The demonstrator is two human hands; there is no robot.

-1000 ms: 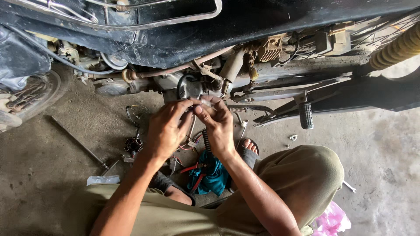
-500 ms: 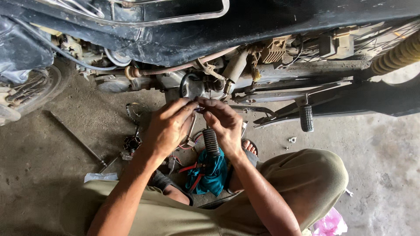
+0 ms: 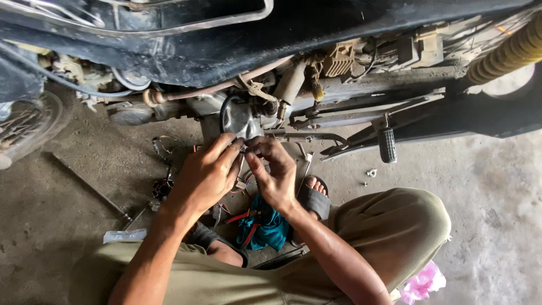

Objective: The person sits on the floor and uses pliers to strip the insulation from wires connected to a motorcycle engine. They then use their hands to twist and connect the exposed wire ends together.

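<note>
Pinching small part [image 3: 244, 150], both hands' fingers [image 3: 228, 151] closed; pink bag [image 3: 422, 282] lower right.

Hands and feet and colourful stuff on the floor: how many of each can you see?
Hands: 2, the left hand and the right hand, fingertips together at a small part by the engine
Sandalled foot: 1
Teal cloth: 1
Pink bag: 1
Total: 5

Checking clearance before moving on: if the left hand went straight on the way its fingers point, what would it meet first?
The left hand would likely first meet the dull grey metal engine cover just beyond its fingertips; depth is unclear.
</note>
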